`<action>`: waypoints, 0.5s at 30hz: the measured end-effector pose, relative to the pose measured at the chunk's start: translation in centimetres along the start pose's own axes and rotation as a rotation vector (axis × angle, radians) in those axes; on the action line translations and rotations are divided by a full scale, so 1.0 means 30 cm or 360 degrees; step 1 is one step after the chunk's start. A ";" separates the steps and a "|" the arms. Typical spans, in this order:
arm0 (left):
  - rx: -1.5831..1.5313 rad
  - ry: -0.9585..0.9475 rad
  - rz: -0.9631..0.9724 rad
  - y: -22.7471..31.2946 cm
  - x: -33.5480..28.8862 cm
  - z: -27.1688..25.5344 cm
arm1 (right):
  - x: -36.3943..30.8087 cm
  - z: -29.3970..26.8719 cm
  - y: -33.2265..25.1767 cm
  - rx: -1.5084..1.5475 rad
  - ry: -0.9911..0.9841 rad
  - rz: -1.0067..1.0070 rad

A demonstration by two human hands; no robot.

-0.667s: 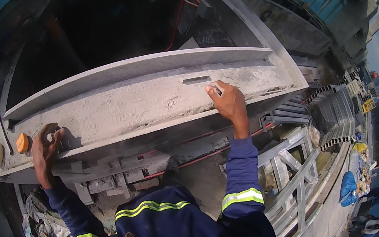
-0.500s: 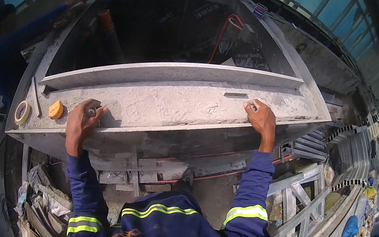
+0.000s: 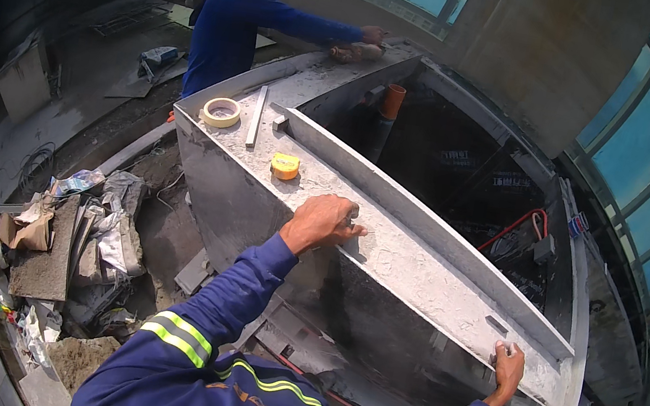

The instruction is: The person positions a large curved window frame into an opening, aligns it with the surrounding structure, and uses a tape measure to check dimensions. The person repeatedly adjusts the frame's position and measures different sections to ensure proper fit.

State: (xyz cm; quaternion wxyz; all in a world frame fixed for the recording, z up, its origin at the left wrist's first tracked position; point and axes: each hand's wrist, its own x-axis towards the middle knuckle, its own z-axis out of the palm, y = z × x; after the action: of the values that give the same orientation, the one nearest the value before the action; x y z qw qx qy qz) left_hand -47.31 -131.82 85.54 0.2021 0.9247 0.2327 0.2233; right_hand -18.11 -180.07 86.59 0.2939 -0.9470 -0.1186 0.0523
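Note:
A long ledge (image 3: 385, 251), rough with pale dried mortar, runs along the near side of a dark box-like basin. My left hand (image 3: 324, 224) rests at its near edge, fingers curled and thumb bent in. Farther right, my right hand (image 3: 507, 368) sits on the same edge with its fingers pinched together. Whatever either hand grips is too small or hidden to make out. Close to the right hand lies a small grey strip (image 3: 497, 325). Beyond the left hand are a yellow tape measure (image 3: 285, 166), a flat metal bar (image 3: 257, 117) and a masking tape roll (image 3: 219, 122).
A thin upright grey slab (image 3: 432, 222) stands along the ledge's inner side, with a small block (image 3: 281, 123) at its left end. An orange pipe (image 3: 393, 102) rises inside the basin. Rubble (image 3: 42, 269) lies at left. A co-worker (image 3: 230, 26) reaches over the far-left rim.
The view has swung left, bringing the co-worker and the rubble further into sight. Both my hands stay at about the same spots along the ledge.

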 end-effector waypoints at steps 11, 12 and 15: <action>-0.0240 0.0009 0.0135 -0.026 -0.005 -0.050 | 0.047 0.002 0.048 -0.0165 0.0122 -0.0035; -0.0215 0.0245 0.0142 -0.033 0.003 -0.093 | 0.061 0.009 0.057 -0.0181 0.0139 -0.0044; -0.0171 0.0432 0.0028 -0.086 0.053 -0.374 | 0.043 0.027 -0.026 -0.0180 0.0065 -0.0039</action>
State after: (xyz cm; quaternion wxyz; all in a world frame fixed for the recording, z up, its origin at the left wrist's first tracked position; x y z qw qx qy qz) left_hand -52.62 -125.87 94.00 0.2161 0.8759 0.2374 0.3602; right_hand -17.16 -178.69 86.32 0.2431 -0.9614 -0.1268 0.0225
